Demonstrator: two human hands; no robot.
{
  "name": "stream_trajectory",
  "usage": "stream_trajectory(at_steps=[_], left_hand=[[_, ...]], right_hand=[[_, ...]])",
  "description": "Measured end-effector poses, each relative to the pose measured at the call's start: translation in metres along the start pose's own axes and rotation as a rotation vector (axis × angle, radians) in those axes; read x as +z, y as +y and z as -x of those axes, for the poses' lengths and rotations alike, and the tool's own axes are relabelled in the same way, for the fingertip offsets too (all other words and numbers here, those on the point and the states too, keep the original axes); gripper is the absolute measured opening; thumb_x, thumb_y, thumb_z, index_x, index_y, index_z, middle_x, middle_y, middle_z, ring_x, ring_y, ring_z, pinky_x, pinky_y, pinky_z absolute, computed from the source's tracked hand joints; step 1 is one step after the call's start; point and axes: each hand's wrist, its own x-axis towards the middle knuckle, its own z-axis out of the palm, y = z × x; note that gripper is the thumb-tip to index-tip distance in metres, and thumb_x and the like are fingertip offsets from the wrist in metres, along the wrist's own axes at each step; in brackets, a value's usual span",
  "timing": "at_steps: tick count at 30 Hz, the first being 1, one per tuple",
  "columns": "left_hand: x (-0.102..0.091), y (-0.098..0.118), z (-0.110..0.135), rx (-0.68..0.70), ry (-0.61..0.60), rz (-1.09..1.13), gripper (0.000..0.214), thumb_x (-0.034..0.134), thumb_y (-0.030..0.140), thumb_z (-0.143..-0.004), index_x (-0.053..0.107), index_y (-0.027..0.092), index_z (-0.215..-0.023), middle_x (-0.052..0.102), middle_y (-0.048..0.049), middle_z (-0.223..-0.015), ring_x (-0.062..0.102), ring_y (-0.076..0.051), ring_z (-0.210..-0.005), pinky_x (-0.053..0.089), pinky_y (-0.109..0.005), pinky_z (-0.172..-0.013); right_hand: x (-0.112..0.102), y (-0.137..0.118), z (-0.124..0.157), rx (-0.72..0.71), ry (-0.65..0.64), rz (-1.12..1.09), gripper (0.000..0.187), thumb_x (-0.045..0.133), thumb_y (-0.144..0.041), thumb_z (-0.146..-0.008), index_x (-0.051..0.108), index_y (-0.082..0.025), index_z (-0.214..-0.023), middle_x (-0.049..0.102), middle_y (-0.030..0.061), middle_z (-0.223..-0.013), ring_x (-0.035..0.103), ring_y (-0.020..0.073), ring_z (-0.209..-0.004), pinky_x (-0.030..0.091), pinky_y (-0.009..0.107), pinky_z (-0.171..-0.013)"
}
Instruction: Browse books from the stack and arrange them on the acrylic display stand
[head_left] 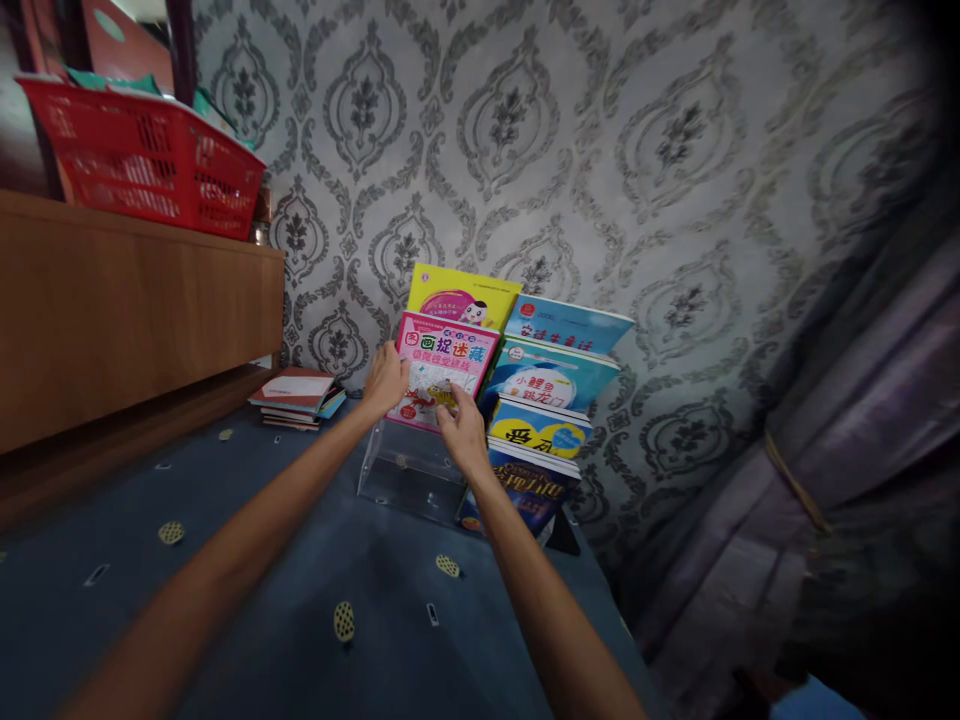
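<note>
A pink children's book [442, 345] leans in a clear plastic book rack [416, 465], in front of a yellow book [461, 290]. My left hand [386, 380] is closed on the left edge of the pink book. Against the lower part of its cover lie the fingers of my right hand [463, 432], apart and not wrapped round it. The right column of the rack holds a light blue book [570, 323], a teal book [555, 372], a yellow-and-blue book [540, 428] and a dark blue book [525, 485], stepped one below another. The rack's lowest left tier shows bare plastic.
A small pile of books [296, 392] lies on the dark blue patterned cloth [285, 580], left of the rack. On a wooden cabinet [135, 320] at the left stands a red basket [150, 150]. Patterned wallpaper rises behind; a tied grey curtain [750, 480] hangs at the right.
</note>
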Motion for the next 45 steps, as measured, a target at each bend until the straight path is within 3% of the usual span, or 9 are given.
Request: stream_trajectory(at_steps=[19, 25, 33, 36, 39, 42, 45], left_hand=[[-0.010, -0.005, 0.008, 0.007, -0.111, 0.123, 0.023, 0.046, 0.017, -0.091, 0.046, 0.013, -0.114, 0.061, -0.0194, -0.117, 0.060, -0.031, -0.115, 0.046, -0.050, -0.103], [-0.011, -0.010, 0.011, 0.020, -0.104, 0.175, 0.021, 0.050, 0.018, -0.090, 0.047, 0.016, -0.111, 0.063, -0.0150, -0.111, 0.061, -0.030, -0.112, 0.046, -0.052, -0.104], [-0.011, -0.012, 0.019, 0.042, -0.086, 0.179, 0.039, 0.049, 0.018, -0.089, 0.043, 0.013, -0.127, 0.061, -0.0184, -0.121, 0.060, -0.029, -0.117, 0.045, -0.050, -0.105], [-0.011, -0.032, 0.038, 0.075, -0.032, 0.141, 0.045, 0.048, 0.018, -0.089, 0.039, 0.012, -0.133, 0.061, -0.0180, -0.123, 0.059, -0.027, -0.118, 0.044, -0.047, -0.106], [-0.013, -0.070, 0.066, 0.068, -0.023, 0.010, 0.046, 0.047, 0.017, -0.089, 0.041, 0.011, -0.133, 0.060, -0.0181, -0.124, 0.057, -0.027, -0.120, 0.043, -0.046, -0.108], [-0.019, -0.116, 0.087, -0.054, -0.106, -0.233, 0.046, 0.047, 0.015, -0.087, 0.046, 0.009, -0.132, 0.058, -0.0213, -0.131, 0.052, -0.030, -0.129, 0.040, -0.047, -0.111], [-0.029, -0.159, 0.089, -0.227, -0.218, -0.493, 0.047, 0.047, 0.017, -0.088, 0.049, 0.007, -0.134, 0.055, -0.0258, -0.137, 0.048, -0.035, -0.135, 0.040, -0.052, -0.109]], right_hand=[[-0.013, -0.013, 0.010, 0.014, -0.047, -0.027, 0.053, 0.055, -0.030, -0.084, 0.058, -0.014, -0.135, 0.061, 0.0163, -0.138, 0.056, 0.0301, -0.130, 0.047, 0.051, -0.109], [-0.013, -0.008, 0.015, 0.023, -0.037, -0.046, 0.051, 0.056, -0.031, -0.084, 0.059, -0.016, -0.134, 0.061, 0.0153, -0.138, 0.057, 0.0299, -0.129, 0.046, 0.051, -0.109], [-0.013, -0.014, 0.031, 0.021, -0.037, -0.030, 0.050, 0.054, -0.029, -0.086, 0.060, -0.015, -0.133, 0.063, 0.0148, -0.136, 0.060, 0.0290, -0.125, 0.048, 0.049, -0.107], [-0.003, -0.020, 0.064, -0.012, -0.088, -0.042, 0.044, 0.053, -0.029, -0.089, 0.063, -0.018, -0.130, 0.067, 0.0125, -0.130, 0.062, 0.0276, -0.120, 0.049, 0.049, -0.106], [0.019, -0.021, 0.118, -0.034, -0.196, -0.083, 0.041, 0.048, -0.023, -0.091, 0.065, -0.021, -0.128, 0.070, 0.0107, -0.126, 0.065, 0.0240, -0.117, 0.052, 0.045, -0.104], [0.044, -0.016, 0.178, -0.048, -0.262, -0.058, 0.042, 0.048, -0.019, -0.091, 0.064, -0.022, -0.130, 0.067, 0.0116, -0.132, 0.061, 0.0248, -0.125, 0.051, 0.048, -0.106], [0.060, -0.011, 0.222, -0.078, -0.306, -0.038, 0.042, 0.047, -0.015, -0.092, 0.064, -0.021, -0.130, 0.066, 0.0130, -0.132, 0.061, 0.0253, -0.126, 0.054, 0.048, -0.104]])
